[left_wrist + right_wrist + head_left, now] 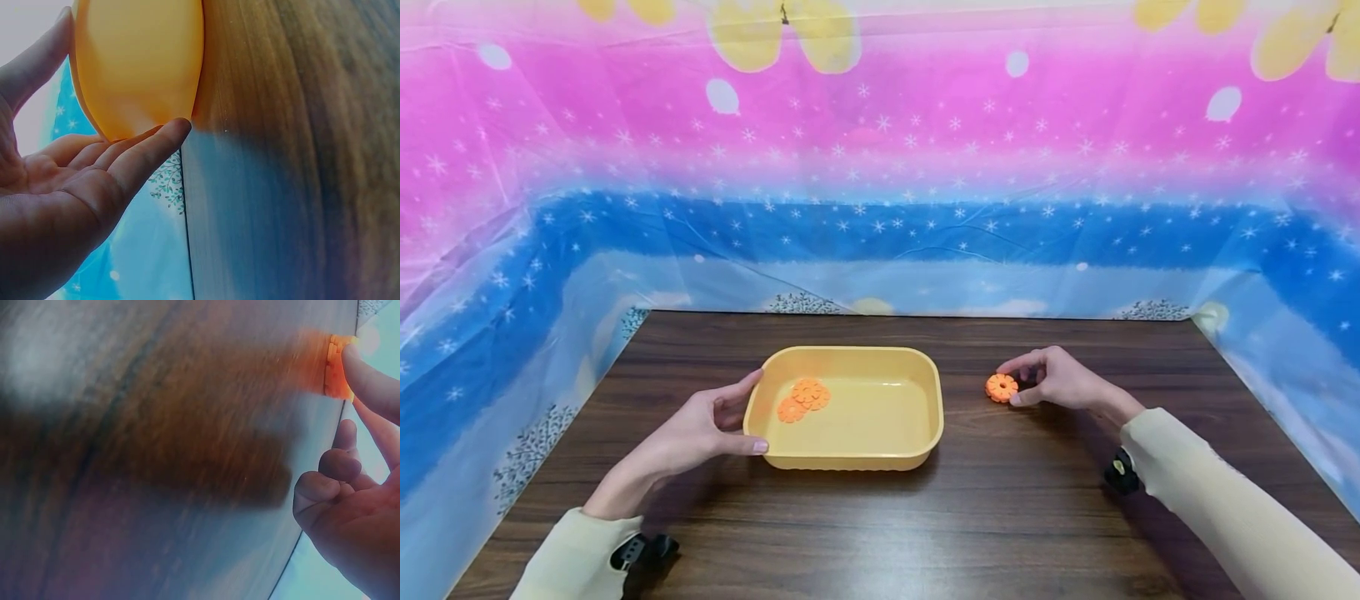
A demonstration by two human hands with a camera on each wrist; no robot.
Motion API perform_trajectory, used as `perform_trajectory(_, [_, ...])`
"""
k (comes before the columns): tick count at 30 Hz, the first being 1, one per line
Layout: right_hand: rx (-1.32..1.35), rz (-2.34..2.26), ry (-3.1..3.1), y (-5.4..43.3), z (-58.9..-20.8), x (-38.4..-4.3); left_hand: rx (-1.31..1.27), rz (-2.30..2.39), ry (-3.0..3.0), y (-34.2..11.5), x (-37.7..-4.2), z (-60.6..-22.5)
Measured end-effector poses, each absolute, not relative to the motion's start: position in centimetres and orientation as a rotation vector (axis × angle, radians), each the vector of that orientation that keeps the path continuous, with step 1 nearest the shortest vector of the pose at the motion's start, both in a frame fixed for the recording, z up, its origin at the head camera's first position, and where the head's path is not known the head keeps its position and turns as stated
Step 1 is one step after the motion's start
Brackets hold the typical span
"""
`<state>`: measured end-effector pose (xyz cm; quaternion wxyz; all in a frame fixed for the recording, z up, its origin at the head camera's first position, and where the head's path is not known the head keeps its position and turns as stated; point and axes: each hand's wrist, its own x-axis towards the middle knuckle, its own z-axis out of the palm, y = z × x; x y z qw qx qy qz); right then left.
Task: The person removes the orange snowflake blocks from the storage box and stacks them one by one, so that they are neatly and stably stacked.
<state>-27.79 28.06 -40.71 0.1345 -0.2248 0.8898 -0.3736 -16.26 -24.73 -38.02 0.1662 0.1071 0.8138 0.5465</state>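
A shallow yellow plastic tub (850,461) with rounded corners stands left of the table's middle. My left hand (696,429) holds its left end, thumb on the near corner and a fingertip at the far one. The left wrist view shows this hand (81,175) against the tub (140,69). Inside the tub, several flat orange notched discs (810,394) overlap at the left. To its right, my right hand (1060,382) pinches a small stack of orange notched discs (1002,387) between thumb and forefinger. From the right wrist, the stack (338,369) shows edge-on, low at the tabletop.
The dark wood-grain table (880,533) carries the tub and the stack. A printed cloth (880,167) in pink and blue hangs behind the table and along both sides. Black straps (643,552) sit on both sleeved wrists.
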Motion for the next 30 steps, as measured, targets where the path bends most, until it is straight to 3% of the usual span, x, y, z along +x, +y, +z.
perform_trajectory(30, [-0.661, -1.066, 2.605, 27.75, -40.88, -27.84, 0.298, 1.582, 2.294, -24.67, -16.25, -38.16])
